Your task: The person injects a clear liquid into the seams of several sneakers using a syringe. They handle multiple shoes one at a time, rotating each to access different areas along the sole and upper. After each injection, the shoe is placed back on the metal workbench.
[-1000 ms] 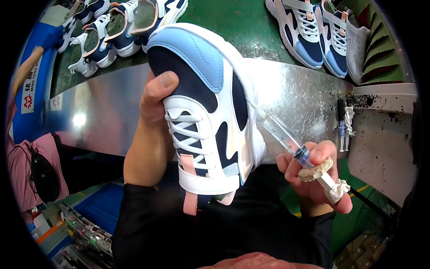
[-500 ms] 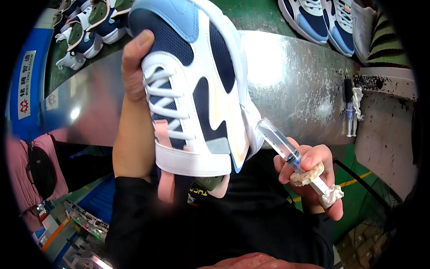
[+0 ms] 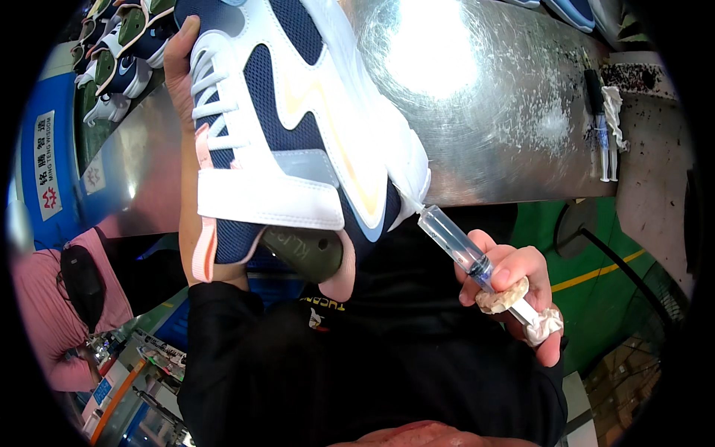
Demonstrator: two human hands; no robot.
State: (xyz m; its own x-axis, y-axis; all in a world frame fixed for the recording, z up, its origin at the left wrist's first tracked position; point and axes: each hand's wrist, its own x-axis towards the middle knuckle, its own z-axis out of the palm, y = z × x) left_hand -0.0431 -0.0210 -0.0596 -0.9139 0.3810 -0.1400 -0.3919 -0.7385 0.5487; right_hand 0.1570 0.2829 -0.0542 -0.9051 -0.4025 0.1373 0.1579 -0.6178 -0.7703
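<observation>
My left hand (image 3: 181,71) grips a white and navy sneaker (image 3: 257,127) from its far left side, thumb up near the laces; most of its fingers are hidden behind the shoe. The shoe has light blue trim, pink pull tabs and an olive green last (image 3: 307,252) showing at its collar. In my right hand (image 3: 518,279) is a clear syringe (image 3: 454,238), with off-white wrapping around its finger flange and plunger end. The syringe tip touches or nearly touches the white sole at the heel end. A little clear liquid shows in the barrel.
A shiny metal work surface (image 3: 506,141) lies beyond the shoe. Another syringe (image 3: 605,141) and a black pen-like tool (image 3: 593,93) lie at its right. Several sneakers (image 3: 123,71) stand at far left. A person in pink (image 3: 93,290) is at the left, and a black curved rod (image 3: 625,272) at right.
The sneaker has moved left and tilted, bringing its heel further round and showing more of the green last. The syringe tip has stayed at the sole, now nearer the heel.
</observation>
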